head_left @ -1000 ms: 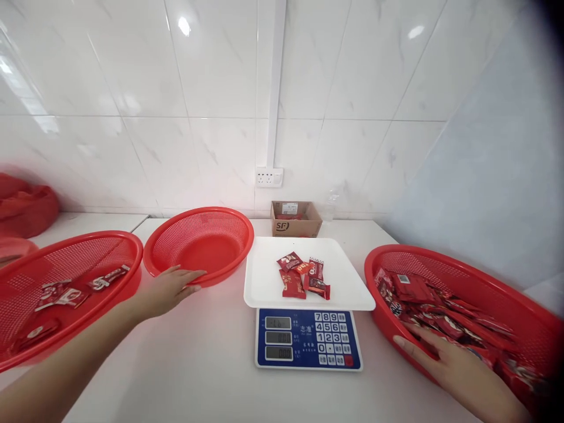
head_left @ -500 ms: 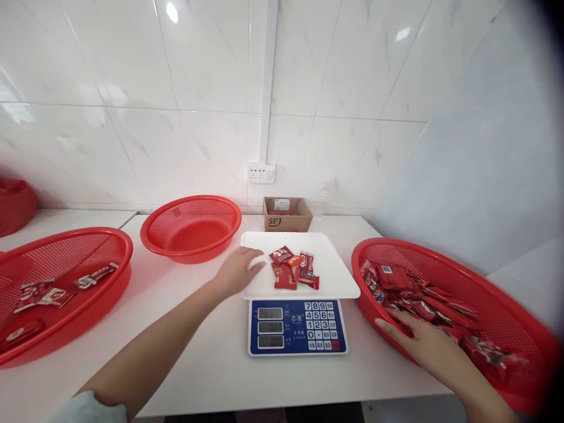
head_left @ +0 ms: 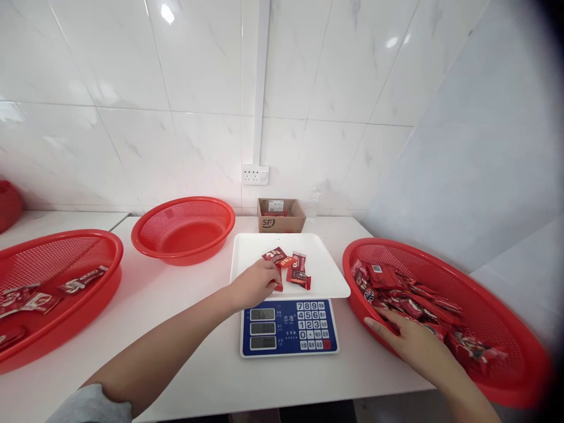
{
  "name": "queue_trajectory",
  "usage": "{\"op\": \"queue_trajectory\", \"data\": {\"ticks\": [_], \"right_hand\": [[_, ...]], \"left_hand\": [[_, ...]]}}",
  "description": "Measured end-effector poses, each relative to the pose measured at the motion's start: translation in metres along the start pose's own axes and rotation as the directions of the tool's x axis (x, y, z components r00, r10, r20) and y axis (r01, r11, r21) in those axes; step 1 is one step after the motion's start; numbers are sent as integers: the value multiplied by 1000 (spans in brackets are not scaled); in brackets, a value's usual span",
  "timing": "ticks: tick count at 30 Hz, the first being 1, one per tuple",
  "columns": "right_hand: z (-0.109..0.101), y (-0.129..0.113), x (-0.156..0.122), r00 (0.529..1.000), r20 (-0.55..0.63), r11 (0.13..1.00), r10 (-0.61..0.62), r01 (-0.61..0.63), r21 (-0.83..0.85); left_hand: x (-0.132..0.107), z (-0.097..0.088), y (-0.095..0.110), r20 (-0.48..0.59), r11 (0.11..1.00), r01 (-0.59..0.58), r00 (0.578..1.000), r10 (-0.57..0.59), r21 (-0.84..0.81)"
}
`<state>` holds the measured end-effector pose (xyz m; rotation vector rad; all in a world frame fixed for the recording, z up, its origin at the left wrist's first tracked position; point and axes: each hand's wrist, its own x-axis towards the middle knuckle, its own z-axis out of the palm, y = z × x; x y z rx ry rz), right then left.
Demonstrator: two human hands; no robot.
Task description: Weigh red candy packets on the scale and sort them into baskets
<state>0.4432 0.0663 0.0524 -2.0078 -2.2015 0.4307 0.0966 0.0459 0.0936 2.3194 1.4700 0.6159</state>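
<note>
A white weighing scale with a blue keypad stands in front of me, several red-wrapped snack packets lying on its white tray. My left hand is over the tray's left side, its fingers pinched on a red snack packet that they mostly cover. To the right, a red basket holds a heap of similar packets. There my right hand rests across the near rim, thumb and fingers apart, with fingertips close to the packets and partly hidden.
On the left is another red basket with several packets in it. A round red basket stands behind it. A small cardboard box and a clear plastic bottle are by the tiled wall, below a socket.
My left hand has moved right over the tray and closed on a red snack packet. My right hand stays at the basket rim. The view has shifted slightly.
</note>
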Motion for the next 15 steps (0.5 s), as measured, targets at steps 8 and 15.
{"op": "queue_trajectory", "data": {"ticks": [8,15], "right_hand": [[-4,-6,-2,1000,9,1000,11,-11,-22],[-5,-18,4,998,55,1000,-15,16,-18]], "left_hand": [[-11,-15,-3,-86,992,107,990,-112,-62],[-10,-18,2,119,997,-72,990,72,-5]]}}
